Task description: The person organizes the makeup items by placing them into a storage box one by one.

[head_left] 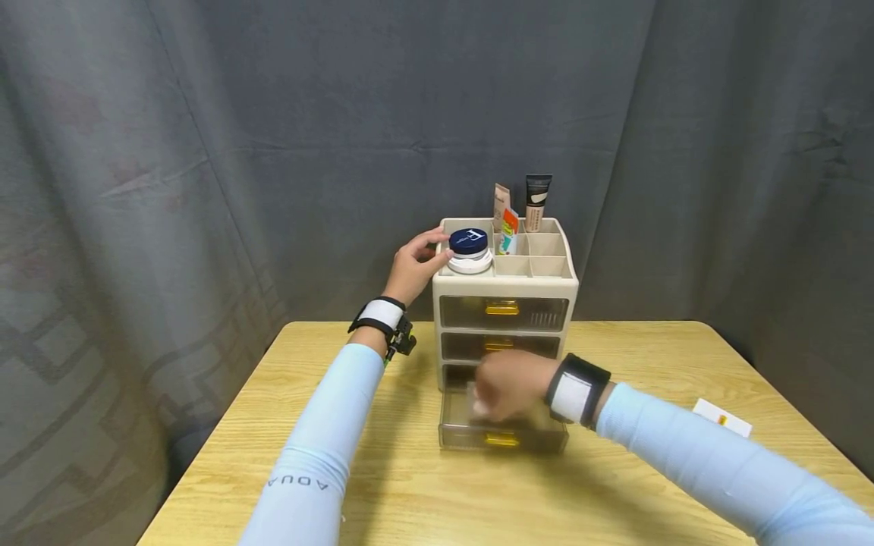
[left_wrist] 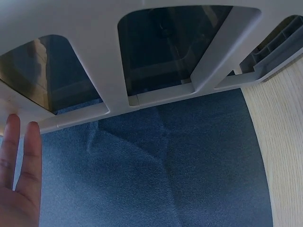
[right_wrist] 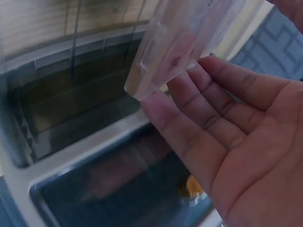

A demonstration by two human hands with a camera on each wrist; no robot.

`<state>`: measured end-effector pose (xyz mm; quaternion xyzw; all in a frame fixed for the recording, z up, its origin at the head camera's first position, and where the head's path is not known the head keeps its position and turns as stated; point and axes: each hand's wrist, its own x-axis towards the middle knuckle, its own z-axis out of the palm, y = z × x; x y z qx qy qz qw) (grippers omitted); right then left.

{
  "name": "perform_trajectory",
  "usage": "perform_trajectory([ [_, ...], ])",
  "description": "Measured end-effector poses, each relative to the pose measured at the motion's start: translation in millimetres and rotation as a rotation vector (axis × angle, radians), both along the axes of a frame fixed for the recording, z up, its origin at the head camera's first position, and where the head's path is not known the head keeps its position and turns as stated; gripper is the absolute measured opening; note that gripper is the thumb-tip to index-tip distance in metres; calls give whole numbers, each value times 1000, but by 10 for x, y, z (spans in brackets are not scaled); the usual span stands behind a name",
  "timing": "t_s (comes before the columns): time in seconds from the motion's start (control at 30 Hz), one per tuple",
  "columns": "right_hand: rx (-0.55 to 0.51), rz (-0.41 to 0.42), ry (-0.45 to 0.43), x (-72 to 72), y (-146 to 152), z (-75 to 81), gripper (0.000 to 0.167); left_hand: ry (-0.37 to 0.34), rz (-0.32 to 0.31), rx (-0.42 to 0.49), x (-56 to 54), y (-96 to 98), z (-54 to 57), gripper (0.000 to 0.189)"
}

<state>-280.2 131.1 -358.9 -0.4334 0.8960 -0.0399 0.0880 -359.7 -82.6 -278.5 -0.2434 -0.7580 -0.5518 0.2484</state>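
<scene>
A cream desktop organizer [head_left: 506, 281] with smoky see-through drawers stands on the table. My left hand [head_left: 413, 265] rests at its top left edge, beside a dark-blue-lidded jar [head_left: 468, 242]. Two straight fingers [left_wrist: 32, 156] of that hand lie against the organizer's side in the left wrist view. The bottom drawer [head_left: 464, 436] is pulled out. Over it, blurred in the head view, my right hand [head_left: 512, 385] holds a clear plastic case [right_wrist: 182, 42] between thumb and fingers. The case is tilted, and its contents are hard to make out.
A beige tube [head_left: 501, 203], a black-capped tube [head_left: 537, 203] and a colourful small tube [head_left: 508, 232] stand in the organizer's top compartments. On the table [head_left: 287, 425], a white card-like item [head_left: 721, 418] lies to the right, near my right sleeve. A grey curtain [head_left: 328, 152] hangs behind.
</scene>
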Motion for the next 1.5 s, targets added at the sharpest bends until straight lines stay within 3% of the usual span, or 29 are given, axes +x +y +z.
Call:
perform_trajectory([
  [0.17, 48, -26, -20, -21, -146, -76, 32, 14, -25, 7, 207, 18, 109, 33],
  [0.27, 82, -53, -36, -16, -223, -96, 29, 15, -23, 2, 252, 11, 129, 33],
  [0.33, 97, -51, -49, -3, -270, -108, 27, 13, -20, 7, 228, 8, 113, 33],
  [0.47, 133, -77, -87, 41, -342, -132, 22, 9, -6, 14, 78, -3, 23, 33],
  [0.67, 173, -139, -71, 54, -394, -191, 30, -9, 12, -3, -58, -14, -51, 32],
  [0.83, 173, -162, -91, 1, -437, -253, 33, -12, 19, -11, -30, -3, -23, 32],
  [1.1, 175, -180, -115, -26, -480, -321, 32, 6, -21, -9, 221, 24, 143, 33],
  [1.23, 169, -169, -92, -37, -483, -340, 31, 5, -26, -8, 263, 19, 170, 32],
  [1.37, 152, -142, -60, -36, -480, -341, 33, 15, -35, -3, 245, 17, 154, 33],
  [1.5, 128, -141, -69, -23, -471, -344, 34, 13, -33, 7, 100, 8, 65, 33],
])
